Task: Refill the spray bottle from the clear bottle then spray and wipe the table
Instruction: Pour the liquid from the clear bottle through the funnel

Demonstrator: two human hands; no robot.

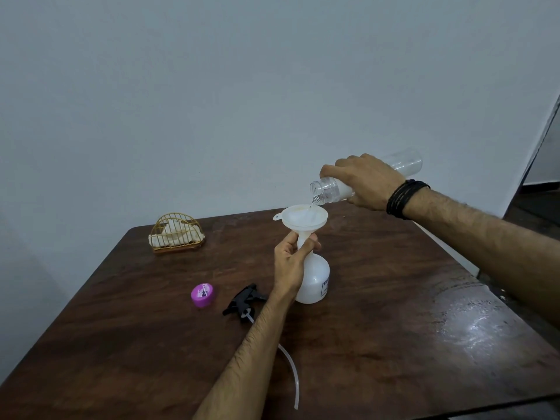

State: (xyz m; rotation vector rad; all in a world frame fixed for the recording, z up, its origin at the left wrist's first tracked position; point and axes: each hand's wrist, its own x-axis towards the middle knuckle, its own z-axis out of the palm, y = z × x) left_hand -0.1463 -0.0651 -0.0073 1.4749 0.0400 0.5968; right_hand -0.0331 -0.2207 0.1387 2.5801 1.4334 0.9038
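Observation:
A white spray bottle [313, 278] stands uncapped in the middle of the brown table [378, 344]. A white funnel [304, 218] sits in its neck. My left hand [292, 259] grips the neck just under the funnel. My right hand [363, 181] holds the clear bottle [327, 189] tipped mouth-down over the funnel, and a thin stream of liquid runs into it. The black spray head [244, 301] with its white tube [292, 374] lies on the table to the left of the bottle. A cream cloth [177, 233] sits in a gold wire holder [178, 230] at the far left.
A purple cap [203, 294] lies on the table left of the spray head. A wet, shiny patch [481, 325] marks the table's right side. A pale wall stands behind the table, and a dark doorway [542, 165] opens at the far right.

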